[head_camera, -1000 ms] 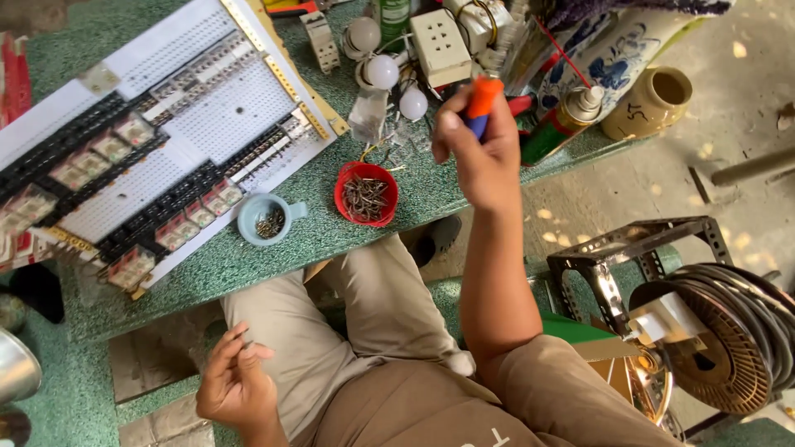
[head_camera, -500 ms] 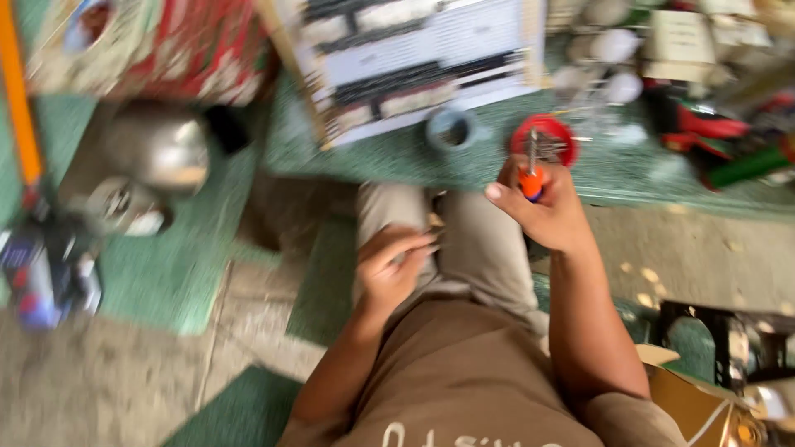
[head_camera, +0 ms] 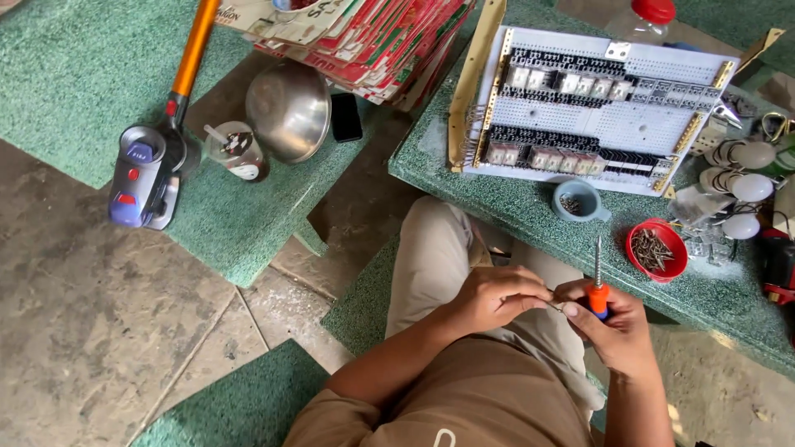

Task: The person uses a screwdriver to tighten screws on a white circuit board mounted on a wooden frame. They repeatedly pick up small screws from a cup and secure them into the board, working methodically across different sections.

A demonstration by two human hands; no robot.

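My right hand (head_camera: 617,327) grips a screwdriver (head_camera: 597,285) by its orange and blue handle, the metal shaft pointing up. My left hand (head_camera: 495,296) is closed right beside it over my lap, fingertips pinching something small and thin at the handle; what it is I cannot make out. Just beyond the hands on the green stone table (head_camera: 530,207) sit a red bowl of screws (head_camera: 657,248) and a small blue cup (head_camera: 578,199) with more small parts. Behind them lies a white perforated panel (head_camera: 592,112) carrying rows of relays.
White bulbs (head_camera: 741,178) lie at the table's right end. On the left green bench (head_camera: 74,91) rest a cordless vacuum with an orange tube (head_camera: 149,170), a plastic cup (head_camera: 236,151), a steel bowl (head_camera: 290,108), a black phone (head_camera: 346,117) and stacked flat cartons (head_camera: 373,37).
My right hand brought the screwdriver down from the table's far side to my lap. My left hand rose from my thigh to meet it. The view swung left.
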